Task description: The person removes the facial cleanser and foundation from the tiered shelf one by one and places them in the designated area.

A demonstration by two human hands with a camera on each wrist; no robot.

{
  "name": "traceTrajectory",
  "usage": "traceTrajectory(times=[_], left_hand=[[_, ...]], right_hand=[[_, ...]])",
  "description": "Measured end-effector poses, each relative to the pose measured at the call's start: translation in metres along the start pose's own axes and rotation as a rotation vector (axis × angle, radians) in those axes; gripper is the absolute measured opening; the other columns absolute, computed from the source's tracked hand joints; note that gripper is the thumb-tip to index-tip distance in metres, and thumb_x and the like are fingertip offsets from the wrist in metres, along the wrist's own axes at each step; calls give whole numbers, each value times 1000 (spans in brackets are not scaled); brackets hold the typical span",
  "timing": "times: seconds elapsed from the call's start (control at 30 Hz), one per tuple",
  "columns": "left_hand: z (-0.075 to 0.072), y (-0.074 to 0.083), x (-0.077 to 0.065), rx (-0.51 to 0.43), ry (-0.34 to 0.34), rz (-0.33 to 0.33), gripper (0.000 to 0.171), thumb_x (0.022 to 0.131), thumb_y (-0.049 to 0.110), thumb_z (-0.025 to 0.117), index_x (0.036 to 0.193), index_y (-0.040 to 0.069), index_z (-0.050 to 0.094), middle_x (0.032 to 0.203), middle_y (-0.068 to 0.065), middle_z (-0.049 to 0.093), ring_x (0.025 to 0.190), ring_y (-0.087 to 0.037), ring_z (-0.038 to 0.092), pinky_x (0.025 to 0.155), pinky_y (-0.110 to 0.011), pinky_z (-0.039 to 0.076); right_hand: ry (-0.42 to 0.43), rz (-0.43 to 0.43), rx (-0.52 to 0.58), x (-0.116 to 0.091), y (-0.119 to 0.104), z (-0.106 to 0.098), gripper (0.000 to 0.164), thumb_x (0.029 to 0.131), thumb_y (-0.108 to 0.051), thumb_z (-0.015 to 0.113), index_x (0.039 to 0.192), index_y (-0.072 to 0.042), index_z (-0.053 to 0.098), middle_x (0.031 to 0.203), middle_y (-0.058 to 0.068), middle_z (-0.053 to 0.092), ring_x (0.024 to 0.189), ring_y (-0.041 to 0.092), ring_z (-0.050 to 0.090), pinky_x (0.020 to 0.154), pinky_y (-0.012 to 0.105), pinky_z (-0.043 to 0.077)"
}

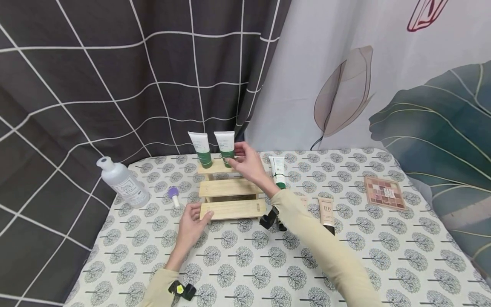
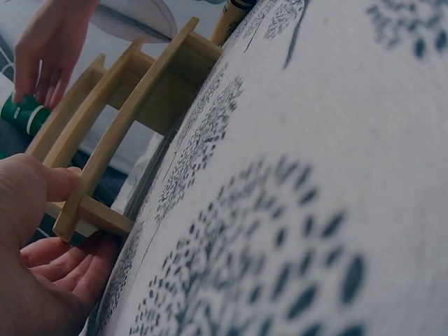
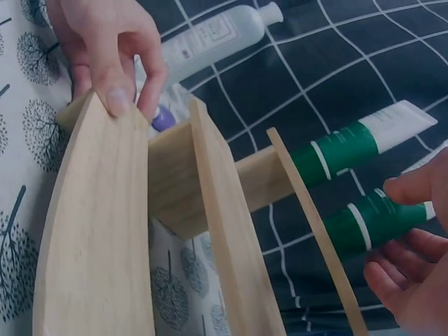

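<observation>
A three-step wooden rack [image 1: 227, 187] stands on the cloth. My left hand [image 1: 193, 224] grips the left end of its lowest step, thumb on top and fingers underneath in the left wrist view. Two green-and-white squeeze tubes stand cap down on the top step: a left tube [image 1: 201, 149] and a right tube [image 1: 225, 145]. My right hand [image 1: 249, 162] holds the right tube between thumb and fingers near its lower green part. In the right wrist view, the right tube [image 3: 367, 227] shows upright on the step, beside the left tube [image 3: 350, 150].
Right of the rack lie another green-and-white tube [image 1: 278, 170] and a BB cream tube [image 1: 327, 213], with another beige tube partly under the right sleeve. An eyeshadow palette [image 1: 385, 193] lies farther right. Left are a pump-less clear bottle [image 1: 126, 183] and a small purple-topped item [image 1: 174, 194]. Curtains [image 1: 153, 76] hang behind.
</observation>
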State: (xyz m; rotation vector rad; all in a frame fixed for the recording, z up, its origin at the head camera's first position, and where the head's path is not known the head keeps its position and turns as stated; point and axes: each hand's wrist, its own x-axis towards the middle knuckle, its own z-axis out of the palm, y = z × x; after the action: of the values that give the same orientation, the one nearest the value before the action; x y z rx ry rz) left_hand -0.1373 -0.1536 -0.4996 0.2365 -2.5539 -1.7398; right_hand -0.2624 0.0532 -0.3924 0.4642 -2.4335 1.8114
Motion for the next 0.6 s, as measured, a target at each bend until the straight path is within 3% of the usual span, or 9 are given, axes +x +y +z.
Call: traceTrajectory(times=[0.33,0.6], left_hand=[[0,2,-1,-10,6,-4,54,91,17,76,134,-1,49,127,-24,66,114,-33,66,101,-40,58],[0,1,-1,-13,3,-3,54,91,17,76,134,-1,49,127,-24,65,114,-34,66,102,-40,57]], right_hand=[[35,13,-69,0,5,15,40,88,-3,74,123,5,56,120,26,68,112,35,70,99,34,59],[62,44,-38,-2,6,15,40,89,-4,74,124,3,57,122,25,68,114,34,69,100,33,59]])
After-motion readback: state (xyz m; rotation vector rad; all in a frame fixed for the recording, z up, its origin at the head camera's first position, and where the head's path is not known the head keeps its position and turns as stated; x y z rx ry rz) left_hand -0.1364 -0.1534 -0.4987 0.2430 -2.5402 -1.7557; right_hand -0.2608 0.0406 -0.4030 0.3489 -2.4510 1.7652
